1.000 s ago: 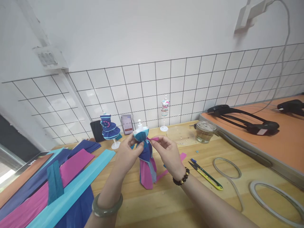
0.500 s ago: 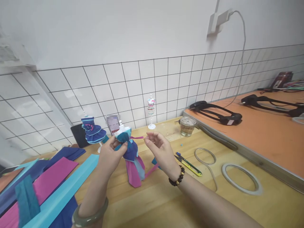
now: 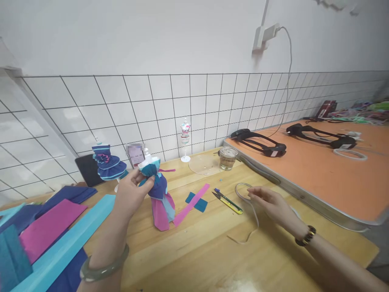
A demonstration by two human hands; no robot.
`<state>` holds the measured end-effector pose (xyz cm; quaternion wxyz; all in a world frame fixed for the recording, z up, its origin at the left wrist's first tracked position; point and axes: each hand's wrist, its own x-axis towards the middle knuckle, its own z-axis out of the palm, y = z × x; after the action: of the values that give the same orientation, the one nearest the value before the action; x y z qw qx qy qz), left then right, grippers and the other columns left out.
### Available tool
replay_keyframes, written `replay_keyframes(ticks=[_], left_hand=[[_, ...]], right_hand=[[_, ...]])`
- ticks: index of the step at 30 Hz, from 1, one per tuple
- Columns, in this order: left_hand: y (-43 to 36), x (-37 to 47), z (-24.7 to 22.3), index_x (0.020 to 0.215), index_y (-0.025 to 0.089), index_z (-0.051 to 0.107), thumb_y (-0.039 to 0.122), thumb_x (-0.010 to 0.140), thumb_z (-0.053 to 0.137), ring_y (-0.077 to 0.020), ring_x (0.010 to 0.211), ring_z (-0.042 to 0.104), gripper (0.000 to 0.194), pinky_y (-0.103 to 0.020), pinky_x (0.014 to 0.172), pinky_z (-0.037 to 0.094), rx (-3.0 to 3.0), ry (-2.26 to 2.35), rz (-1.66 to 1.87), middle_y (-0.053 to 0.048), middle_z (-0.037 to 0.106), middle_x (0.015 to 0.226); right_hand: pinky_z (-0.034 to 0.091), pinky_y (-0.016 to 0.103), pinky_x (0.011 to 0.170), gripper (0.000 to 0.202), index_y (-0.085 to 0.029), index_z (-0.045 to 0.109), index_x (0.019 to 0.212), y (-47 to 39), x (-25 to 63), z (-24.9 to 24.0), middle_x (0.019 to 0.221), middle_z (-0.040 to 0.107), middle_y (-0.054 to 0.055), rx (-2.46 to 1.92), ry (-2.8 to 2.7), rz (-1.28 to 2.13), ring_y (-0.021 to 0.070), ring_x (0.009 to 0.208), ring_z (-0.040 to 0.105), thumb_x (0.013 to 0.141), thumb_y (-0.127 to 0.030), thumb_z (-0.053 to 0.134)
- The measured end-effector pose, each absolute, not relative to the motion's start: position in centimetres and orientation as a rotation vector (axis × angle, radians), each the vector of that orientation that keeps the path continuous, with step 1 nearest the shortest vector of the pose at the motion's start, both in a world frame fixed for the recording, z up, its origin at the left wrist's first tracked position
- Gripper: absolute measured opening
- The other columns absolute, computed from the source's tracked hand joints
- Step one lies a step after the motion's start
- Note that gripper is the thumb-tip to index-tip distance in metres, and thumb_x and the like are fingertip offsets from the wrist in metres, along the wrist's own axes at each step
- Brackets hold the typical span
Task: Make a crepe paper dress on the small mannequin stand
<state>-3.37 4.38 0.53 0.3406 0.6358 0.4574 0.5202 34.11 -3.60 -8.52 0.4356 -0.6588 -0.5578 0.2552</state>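
Head view: left hand [image 3: 133, 190] pinches the teal bodice of a small white dress-form figure [image 3: 159, 188] in a navy, pink and pale-blue crepe-like dress, thumb in front, fingers behind. Figure is left of centre over the pale wooden surface [image 3: 188, 259], leaning slightly; whether the hem touches the wood cannot be told. Narrow magenta strip [image 3: 167, 170] sticks out to its right.

Right hand [image 3: 272, 205], fingers curled with tips close together, is at the right edge of a thin, whitish tape ring [image 3: 236, 191] with a loose tail running near; cannot tell whether it grips the ring.

Between the hands: long pink strip [image 3: 192, 205] crossing a teal rectangular piece [image 3: 201, 206]; to their right, yellow-and-black snips [image 3: 231, 205].

Far side: navy tiered-dress figure [image 3: 108, 164] at left, patterned white dress form [image 3: 185, 134] at centre, clear lidded glass of liquid [image 3: 227, 160] farther right.
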Motion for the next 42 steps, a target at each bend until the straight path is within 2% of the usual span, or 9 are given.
replay_keyframes(ticks=[3, 6, 10, 13, 18, 23, 29, 36, 42], left_hand=[[4.6, -3.3, 0.2, 0.104, 0.017, 0.061, 0.031, 0.069, 0.064, -0.0264, 0.101, 0.059, 0.038, -0.034, 0.081, 0.049, 1.669, 1.173, 1.328, -0.008, 0.066, 0.105], [4.6, -3.4, 0.1, 0.102, 0.017, 0.061, 0.031, 0.069, 0.064, -0.0261, 0.099, 0.06, 0.036, -0.033, 0.078, 0.05, 1.69, 1.196, 1.311, -0.007, 0.068, 0.101], [4.5, -3.7, 0.4, 0.096, 0.017, 0.063, 0.031, 0.069, 0.064, -0.0255, 0.094, 0.061, 0.03, -0.031, 0.075, 0.051, 1.714, 1.226, 1.298, -0.006, 0.069, 0.094], [4.4, -3.8, 0.5, 0.095, 0.017, 0.063, 0.032, 0.069, 0.064, -0.0252, 0.092, 0.062, 0.029, -0.031, 0.073, 0.051, 1.722, 1.227, 1.291, -0.005, 0.069, 0.089], [4.6, -3.9, 0.3, 0.096, 0.016, 0.062, 0.032, 0.069, 0.064, -0.0257, 0.094, 0.062, 0.031, -0.033, 0.077, 0.05, 1.703, 1.19, 1.291, -0.007, 0.069, 0.096], [4.5, -4.0, 0.4, 0.098, 0.013, 0.061, 0.032, 0.068, 0.064, -0.0275, 0.095, 0.061, 0.035, -0.037, 0.078, 0.05, 1.698, 1.138, 1.264, -0.011, 0.068, 0.1], [4.0, -4.1, 0.6, 0.096, 0.017, 0.059, 0.03, 0.071, 0.06, -0.0224, 0.085, 0.062, 0.029, -0.033, 0.072, 0.05, 1.717, 1.116, 1.235, -0.005, 0.068, 0.09], [3.2, -4.3, 0.7, 0.105, 0.017, 0.056, 0.031, 0.07, 0.063, -0.0245, 0.095, 0.059, 0.038, -0.038, 0.081, 0.047, 1.668, 1.052, 1.21, -0.007, 0.066, 0.099], [3.3, -4.8, 0.0, 0.112, 0.02, 0.052, 0.03, 0.071, 0.065, -0.0244, 0.103, 0.056, 0.045, -0.037, 0.085, 0.045, 1.686, 0.975, 1.208, -0.008, 0.063, 0.108]], right_hand=[[0.052, 0.035, 0.074, 0.03, -0.021, 0.063, 0.095, -5.4, 36.0, -10.6, 0.097, 0.069, 0.008, -1.727, -1.432, 0.527, 0.0255, 0.088, 0.064, 0.079, -0.045, 0.051], [0.052, 0.035, 0.074, 0.026, -0.022, 0.063, 0.094, -6.3, 36.7, -11.6, 0.096, 0.069, 0.007, -1.775, -1.627, 0.276, 0.0242, 0.086, 0.063, 0.083, -0.038, 0.046], [0.049, 0.036, 0.076, 0.026, -0.022, 0.064, 0.094, -6.0, 36.7, -11.4, 0.096, 0.067, 0.008, -1.731, -2.0, -0.054, 0.0226, 0.087, 0.062, 0.087, -0.027, 0.04], [0.048, 0.036, 0.076, 0.026, -0.021, 0.063, 0.095, -5.2, 36.3, -11.0, 0.095, 0.066, 0.008, -1.747, -2.104, -0.18, 0.022, 0.087, 0.061, 0.089, -0.023, 0.037], [0.047, 0.036, 0.08, 0.026, -0.018, 0.06, 0.1, -3.8, 36.2, -11.1, 0.097, 0.067, 0.008, -1.76, -2.176, -0.192, 0.0224, 0.091, 0.059, 0.087, -0.016, 0.037], [0.048, 0.036, 0.081, 0.03, -0.019, 0.059, 0.107, -3.5, 36.2, -11.6, 0.102, 0.066, 0.008, -1.744, -2.181, -0.209, 0.0229, 0.094, 0.059, 0.086, -0.017, 0.037], [0.047, 0.038, 0.08, 0.03, -0.021, 0.058, 0.106, -4.1, 35.7, -11.7, 0.103, 0.065, 0.008, -1.738, -2.186, -0.173, 0.0242, 0.093, 0.059, 0.089, -0.022, 0.034], [0.047, 0.039, 0.082, 0.031, -0.022, 0.061, 0.103, -5.1, 36.0, -11.8, 0.106, 0.065, 0.009, -1.703, -2.183, -0.1, 0.0245, 0.093, 0.06, 0.09, -0.032, 0.035], [0.048, 0.038, 0.081, 0.032, -0.02, 0.063, 0.102, -5.8, 36.6, -12.3, 0.104, 0.066, 0.009, -1.691, -2.158, -0.143, 0.0249, 0.093, 0.061, 0.088, -0.033, 0.037]])
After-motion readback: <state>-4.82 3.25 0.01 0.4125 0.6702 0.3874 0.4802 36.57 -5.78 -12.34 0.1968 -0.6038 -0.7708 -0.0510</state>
